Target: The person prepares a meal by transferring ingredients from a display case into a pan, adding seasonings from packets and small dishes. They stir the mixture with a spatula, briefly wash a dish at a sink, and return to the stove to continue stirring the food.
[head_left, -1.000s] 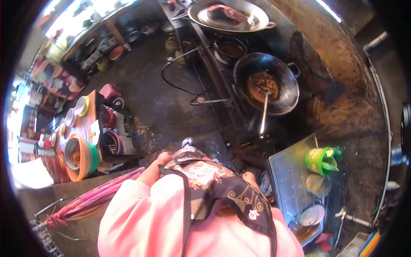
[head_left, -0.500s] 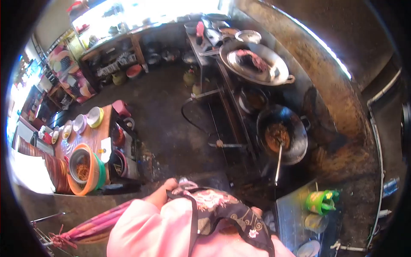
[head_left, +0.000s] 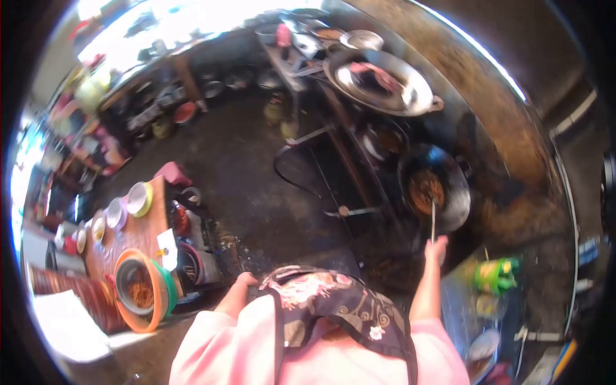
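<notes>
My right hand (head_left: 437,249) is closed around the handle end of a long-handled spatula (head_left: 433,218); whether its head is a ladle or a blade is hidden in the food. That head rests in reddish-brown food (head_left: 426,191) inside a dark wok (head_left: 454,204) on the stove at the right. On the other side, my left hand (head_left: 244,280) hangs low beside the patterned apron (head_left: 314,292). It is small and blurred, so its fingers do not show clearly, and no held object is visible there.
A large wok (head_left: 414,99) with pinkish cloth stands farther back, with a smaller pan (head_left: 384,142) between. To the left, a wooden table (head_left: 109,247) carries bowls and an orange basin (head_left: 120,307). A green container (head_left: 491,276) stands on the metal surface at right.
My right hand has come out from beside the apron and taken hold of the spatula handle, which now stands more upright. My left hand has shifted slightly left. The view has turned a little.
</notes>
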A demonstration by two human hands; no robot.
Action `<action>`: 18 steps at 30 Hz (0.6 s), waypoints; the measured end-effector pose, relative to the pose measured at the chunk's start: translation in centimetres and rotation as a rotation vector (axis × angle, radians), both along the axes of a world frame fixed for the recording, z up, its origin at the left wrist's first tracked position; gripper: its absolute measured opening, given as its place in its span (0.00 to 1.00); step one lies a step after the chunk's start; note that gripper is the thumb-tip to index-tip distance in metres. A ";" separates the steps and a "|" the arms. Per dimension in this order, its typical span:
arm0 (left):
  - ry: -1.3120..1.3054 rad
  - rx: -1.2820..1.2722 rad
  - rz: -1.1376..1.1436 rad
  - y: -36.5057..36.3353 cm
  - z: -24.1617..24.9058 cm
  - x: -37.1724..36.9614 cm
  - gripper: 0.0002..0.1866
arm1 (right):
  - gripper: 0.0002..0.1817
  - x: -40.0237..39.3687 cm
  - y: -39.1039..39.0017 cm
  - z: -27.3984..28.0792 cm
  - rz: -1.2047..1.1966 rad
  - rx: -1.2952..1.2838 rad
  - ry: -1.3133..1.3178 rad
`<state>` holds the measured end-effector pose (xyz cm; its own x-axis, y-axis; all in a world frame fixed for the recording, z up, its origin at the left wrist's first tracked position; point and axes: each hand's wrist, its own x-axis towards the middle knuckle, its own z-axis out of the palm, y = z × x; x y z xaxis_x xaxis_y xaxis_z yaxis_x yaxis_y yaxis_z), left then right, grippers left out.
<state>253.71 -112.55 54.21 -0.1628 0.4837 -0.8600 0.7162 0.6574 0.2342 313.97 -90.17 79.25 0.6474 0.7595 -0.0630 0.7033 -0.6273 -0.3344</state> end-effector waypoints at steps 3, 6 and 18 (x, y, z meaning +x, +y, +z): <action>0.017 0.144 -0.022 -0.4 0.0 -1.0 0.18 | 0.19 2.0 1.6 -0.6 0.072 0.041 -0.137; -0.106 0.106 -0.089 -0.3 -4.4 -3.1 0.18 | 0.11 4.3 2.5 6.0 0.272 0.085 -0.350; -0.037 0.303 -0.138 5.6 -0.4 10.0 0.14 | 0.20 7.7 7.7 8.1 0.517 -0.004 -0.375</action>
<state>263.71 -107.00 53.77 -0.0491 0.7339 -0.6774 0.7811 0.4509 0.4319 321.67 -82.42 87.39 0.1763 0.9799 0.0936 0.9843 -0.1767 -0.0047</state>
